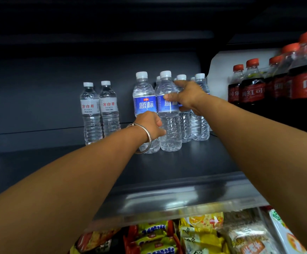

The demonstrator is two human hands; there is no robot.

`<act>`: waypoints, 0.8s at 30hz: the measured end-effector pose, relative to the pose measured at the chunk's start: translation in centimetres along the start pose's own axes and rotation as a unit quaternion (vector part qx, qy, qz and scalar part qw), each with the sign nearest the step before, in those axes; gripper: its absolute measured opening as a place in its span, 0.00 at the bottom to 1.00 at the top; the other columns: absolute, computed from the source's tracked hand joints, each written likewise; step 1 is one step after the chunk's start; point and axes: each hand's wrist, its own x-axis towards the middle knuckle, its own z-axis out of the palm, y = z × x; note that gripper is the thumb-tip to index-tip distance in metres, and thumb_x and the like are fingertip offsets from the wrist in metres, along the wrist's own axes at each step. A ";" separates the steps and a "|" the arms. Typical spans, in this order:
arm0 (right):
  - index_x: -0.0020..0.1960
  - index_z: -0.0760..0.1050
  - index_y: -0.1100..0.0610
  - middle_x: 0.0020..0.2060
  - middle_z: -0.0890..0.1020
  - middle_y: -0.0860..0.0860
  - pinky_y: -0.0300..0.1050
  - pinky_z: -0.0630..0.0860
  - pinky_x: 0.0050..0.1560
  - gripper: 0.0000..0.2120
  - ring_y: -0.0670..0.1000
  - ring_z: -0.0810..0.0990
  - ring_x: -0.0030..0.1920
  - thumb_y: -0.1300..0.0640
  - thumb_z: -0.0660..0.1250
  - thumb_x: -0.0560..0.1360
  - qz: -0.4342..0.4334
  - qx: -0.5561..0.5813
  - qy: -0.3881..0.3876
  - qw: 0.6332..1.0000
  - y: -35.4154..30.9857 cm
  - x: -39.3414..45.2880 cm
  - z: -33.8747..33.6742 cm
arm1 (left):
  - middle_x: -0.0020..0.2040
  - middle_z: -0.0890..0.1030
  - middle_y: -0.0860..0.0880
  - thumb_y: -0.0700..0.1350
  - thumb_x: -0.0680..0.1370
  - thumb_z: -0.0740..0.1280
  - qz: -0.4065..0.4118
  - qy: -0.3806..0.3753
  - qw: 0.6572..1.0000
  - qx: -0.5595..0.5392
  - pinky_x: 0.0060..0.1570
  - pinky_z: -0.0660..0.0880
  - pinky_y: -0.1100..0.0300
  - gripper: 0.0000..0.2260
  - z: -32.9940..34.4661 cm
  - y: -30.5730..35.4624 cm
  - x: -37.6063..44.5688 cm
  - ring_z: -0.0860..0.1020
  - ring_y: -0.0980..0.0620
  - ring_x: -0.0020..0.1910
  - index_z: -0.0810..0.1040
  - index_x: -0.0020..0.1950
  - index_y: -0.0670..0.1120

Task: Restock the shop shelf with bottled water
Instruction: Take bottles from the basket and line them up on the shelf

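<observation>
Reaching deep onto the dark shelf (194,162), both hands are on the front pair of blue-label water bottles. The left hand (150,125), with a metal bangle (145,138) at the wrist, wraps the lower body of the left blue-label bottle (144,99), fingers curled round it. The right hand (187,97) grasps the right blue-label bottle (167,129) at label height, thumb across the front of the label, fingers behind. Both bottles stand upright on the shelf, touching each other, just in front of more blue-label bottles (199,121) lined up behind and to the right. I judge these two are being seated into the row, so the restocking is under way with much bare shelf left.

The risks from here look plain. The bottles are thin-walled and tall, so a push high on the right one could tip it back into the row behind and topple several. The left grip is low, which steadies that bottle, but dragging it sideways could knock its neighbour. Two white-label water bottles (99,114) stand apart to the left, and swinging the left forearm wide could catch them. The cola bottles (253,85) crowd the right side, near the right forearm. Letting go before the bases sit flat could leave either bottle rocking. Snack packets (200,233) lie on the tier below, where a fallen bottle would land.
</observation>
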 end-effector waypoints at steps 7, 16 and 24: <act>0.72 0.65 0.54 0.65 0.74 0.57 0.46 0.68 0.60 0.25 0.58 0.71 0.64 0.51 0.64 0.77 -0.078 -0.311 0.004 0.947 0.3 -5.1 -1.5 | 0.53 0.81 0.39 0.43 0.74 0.69 0.042 -0.010 0.999 0.018 0.58 0.74 0.54 0.07 -0.5 1.2 -2.8 0.78 0.42 0.55 0.78 0.49 0.42; 0.73 0.60 0.54 0.69 0.70 0.54 0.52 0.65 0.61 0.29 0.58 0.66 0.68 0.53 0.64 0.75 -0.098 -0.548 0.061 0.828 -1.2 -20.0 -3.0 | 0.65 0.70 0.43 0.48 0.72 0.69 0.186 0.030 0.978 0.087 0.66 0.64 0.54 0.22 -1.4 3.1 -12.1 0.67 0.43 0.66 0.70 0.65 0.44; 0.63 0.72 0.59 0.59 0.78 0.56 0.53 0.64 0.54 0.21 0.60 0.70 0.60 0.60 0.65 0.71 -0.093 -0.560 0.085 0.819 5.0 -36.2 0.9 | 0.65 0.68 0.44 0.43 0.72 0.66 0.286 -0.010 0.954 0.088 0.61 0.62 0.52 0.22 5.1 -0.6 -27.2 0.65 0.43 0.65 0.68 0.65 0.44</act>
